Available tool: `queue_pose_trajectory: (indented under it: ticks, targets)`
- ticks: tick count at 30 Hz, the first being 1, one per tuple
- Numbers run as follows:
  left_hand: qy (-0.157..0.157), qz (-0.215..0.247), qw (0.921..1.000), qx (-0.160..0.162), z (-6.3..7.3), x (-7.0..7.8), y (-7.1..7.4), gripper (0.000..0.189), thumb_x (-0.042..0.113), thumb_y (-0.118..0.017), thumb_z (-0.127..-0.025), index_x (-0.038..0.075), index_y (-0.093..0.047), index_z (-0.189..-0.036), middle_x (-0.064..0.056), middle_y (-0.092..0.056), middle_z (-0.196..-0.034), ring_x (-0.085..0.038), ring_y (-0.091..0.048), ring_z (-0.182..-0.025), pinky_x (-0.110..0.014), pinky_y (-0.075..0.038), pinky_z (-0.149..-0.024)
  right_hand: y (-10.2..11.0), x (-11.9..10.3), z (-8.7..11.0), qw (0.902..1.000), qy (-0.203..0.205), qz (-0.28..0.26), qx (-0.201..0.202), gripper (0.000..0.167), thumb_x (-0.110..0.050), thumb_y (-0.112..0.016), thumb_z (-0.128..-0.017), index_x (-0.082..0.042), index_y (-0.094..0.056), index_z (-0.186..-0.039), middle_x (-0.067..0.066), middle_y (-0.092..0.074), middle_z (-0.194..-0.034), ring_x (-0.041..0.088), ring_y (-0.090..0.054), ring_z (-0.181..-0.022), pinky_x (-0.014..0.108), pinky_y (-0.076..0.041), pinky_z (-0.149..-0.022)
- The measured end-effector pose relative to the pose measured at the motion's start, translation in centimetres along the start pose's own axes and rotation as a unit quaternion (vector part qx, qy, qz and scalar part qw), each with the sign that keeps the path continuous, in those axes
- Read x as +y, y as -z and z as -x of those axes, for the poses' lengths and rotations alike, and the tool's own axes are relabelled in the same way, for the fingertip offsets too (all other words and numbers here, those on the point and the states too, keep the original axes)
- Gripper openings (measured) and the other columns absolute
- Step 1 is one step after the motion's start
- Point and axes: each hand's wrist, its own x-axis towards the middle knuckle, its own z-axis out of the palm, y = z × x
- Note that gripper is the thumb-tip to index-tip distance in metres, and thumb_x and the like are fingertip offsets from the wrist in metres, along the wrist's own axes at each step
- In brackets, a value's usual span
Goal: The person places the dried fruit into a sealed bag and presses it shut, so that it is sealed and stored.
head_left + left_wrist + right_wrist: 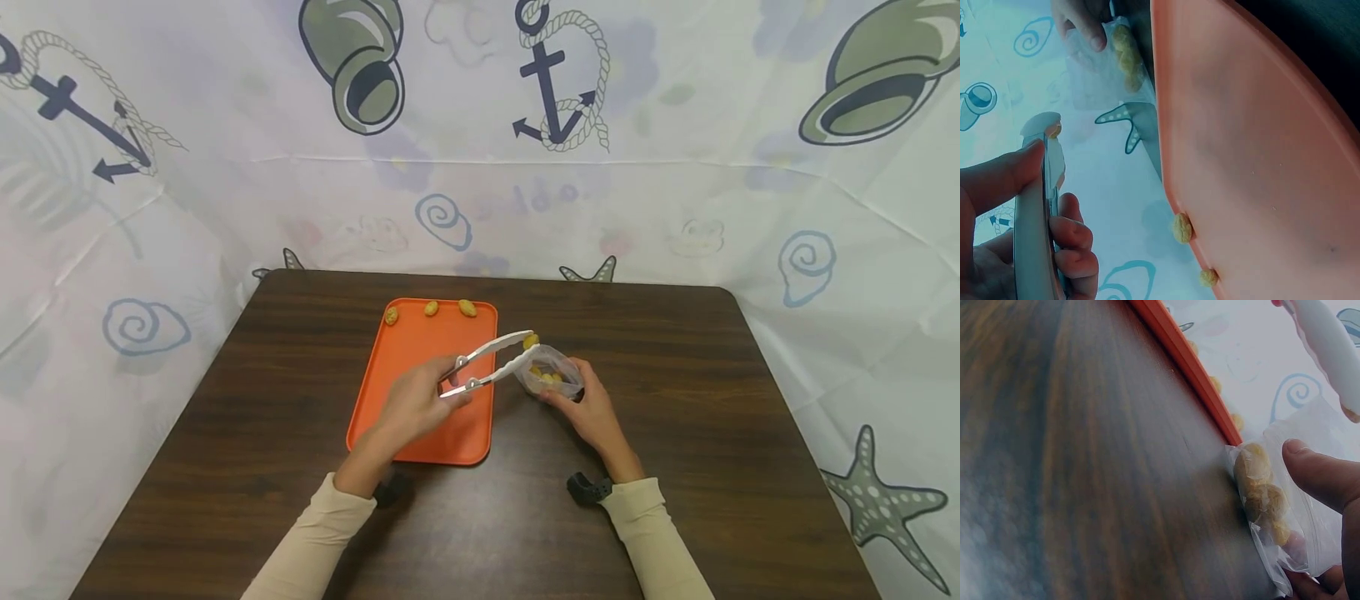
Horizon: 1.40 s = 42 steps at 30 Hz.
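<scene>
My left hand [415, 402] grips a pair of metal tongs [504, 371] with white tips. Between those tips is a small yellow-brown lumpy piece [531, 342], its kind unclear, above the mouth of a clear plastic bag [567, 364]. My right hand [597, 417] holds the bag by its side, thumb and fingers around the plastic. Several similar pieces [1261, 494] lie inside the bag, seen through its wall in the right wrist view. In the left wrist view the tongs [1030, 231] lie between thumb and curled fingers.
An orange tray [442, 429] lies on the dark wooden table [675, 358], left of the bag. Along the tray's far edge sit 3 more pieces, one of them a lumpy piece [467, 308] near the corner. A patterned cloth [480, 217] hangs behind the table.
</scene>
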Motion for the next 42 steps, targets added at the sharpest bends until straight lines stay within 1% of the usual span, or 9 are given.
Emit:
queue_pose_trajectory:
  ticks: [4,9,14,17,21,26,29,37,42]
  targets:
    - [-0.002,-0.007,0.9999,-0.011,0.0,0.1,-0.1,0.03,0.028,-0.085,-0.085,0.018,-0.068,-0.107,0.006,-0.058,-0.077,-0.015,-0.048,-0.063,-0.031,-0.037,-0.057,0.0,-0.1,0.0,1.0,-0.001,-0.004,-0.001,0.069,-0.035,-0.087,-0.084,-0.017,-0.051,-0.14,0.012,-0.06,-0.137,0.032,-0.058,-0.122,0.052,-0.043,-0.105]
    - [-0.008,-0.006,0.9997,-0.021,0.0,0.2,-0.4,0.033,0.027,-0.086,-0.084,0.018,-0.069,-0.11,0.007,-0.06,-0.079,-0.014,-0.049,-0.064,-0.03,-0.038,-0.059,0.1,-0.1,0.0,1.0,0.003,-0.002,-0.002,0.069,-0.035,-0.086,-0.084,-0.017,-0.051,-0.14,0.012,-0.06,-0.137,0.032,-0.058,-0.121,0.051,-0.042,-0.104]
    - [-0.01,-0.005,0.9995,-0.028,-0.1,0.3,-0.7,0.029,0.026,-0.087,-0.084,0.018,-0.068,-0.104,0.006,-0.057,-0.076,-0.014,-0.048,-0.062,-0.031,-0.037,-0.057,0.1,0.0,0.0,1.0,0.0,0.003,-0.002,0.069,-0.038,-0.085,-0.085,-0.017,-0.049,-0.141,0.012,-0.059,-0.138,0.031,-0.058,-0.121,0.053,-0.043,-0.104]
    - [0.0,-0.007,0.9994,-0.035,-0.2,0.3,-0.8,0.032,0.028,-0.088,-0.082,0.015,-0.066,-0.101,0.004,-0.055,-0.072,-0.015,-0.047,-0.06,-0.031,-0.035,-0.055,0.2,0.0,0.0,1.0,0.0,0.001,-0.002,0.069,-0.038,-0.085,-0.085,-0.017,-0.05,-0.141,0.012,-0.059,-0.138,0.032,-0.057,-0.121,0.053,-0.043,-0.104]
    - [0.023,-0.005,0.9988,-0.043,-0.2,0.3,-0.8,0.04,0.032,-0.09,-0.079,0.012,-0.065,-0.104,0.001,-0.053,-0.07,-0.015,-0.047,-0.059,-0.031,-0.034,-0.054,0.2,-0.1,0.0,1.0,0.003,-0.002,0.0,0.068,-0.036,-0.086,-0.085,-0.017,-0.051,-0.14,0.012,-0.061,-0.135,0.032,-0.058,-0.119,0.051,-0.043,-0.102]
    - [0.043,-0.002,0.9985,-0.035,-0.3,0.1,-0.5,0.04,0.034,-0.088,-0.081,0.013,-0.066,-0.108,0.0,-0.055,-0.07,-0.016,-0.048,-0.058,-0.03,-0.035,-0.053,0.2,0.1,-0.1,1.0,0.007,0.002,0.0,0.067,-0.034,-0.086,-0.085,-0.017,-0.051,-0.139,0.011,-0.062,-0.133,0.03,-0.059,-0.116,0.048,-0.043,-0.1]
    - [0.053,0.0,0.9983,-0.026,-0.4,-0.2,-0.3,0.041,0.034,-0.087,-0.082,0.014,-0.065,-0.111,-0.001,-0.057,-0.074,-0.016,-0.049,-0.059,-0.031,-0.036,-0.054,0.3,0.1,-0.2,1.0,0.009,-0.001,-0.001,0.067,-0.033,-0.086,-0.084,-0.017,-0.051,-0.139,0.012,-0.062,-0.133,0.03,-0.059,-0.116,0.048,-0.044,-0.1]
    - [0.074,0.01,0.9972,0.006,-0.8,-1.2,0.3,0.049,0.032,-0.088,-0.082,0.012,-0.064,-0.12,-0.004,-0.064,-0.087,-0.019,-0.051,-0.064,-0.032,-0.038,-0.056,0.4,-0.1,-0.2,1.0,0.006,-0.002,-0.006,0.069,-0.036,-0.085,-0.085,-0.018,-0.049,-0.141,0.012,-0.061,-0.134,0.03,-0.058,-0.116,0.048,-0.043,-0.1]
    - [0.08,0.014,0.9966,0.014,-0.9,-1.9,0.4,0.055,0.031,-0.087,-0.083,0.011,-0.062,-0.127,-0.007,-0.068,-0.101,-0.019,-0.052,-0.066,-0.032,-0.04,-0.057,0.3,-0.1,-0.1,0.9999,0.001,-0.002,-0.01,0.07,-0.038,-0.085,-0.085,-0.018,-0.049,-0.142,0.011,-0.06,-0.135,0.029,-0.058,-0.116,0.049,-0.043,-0.101]
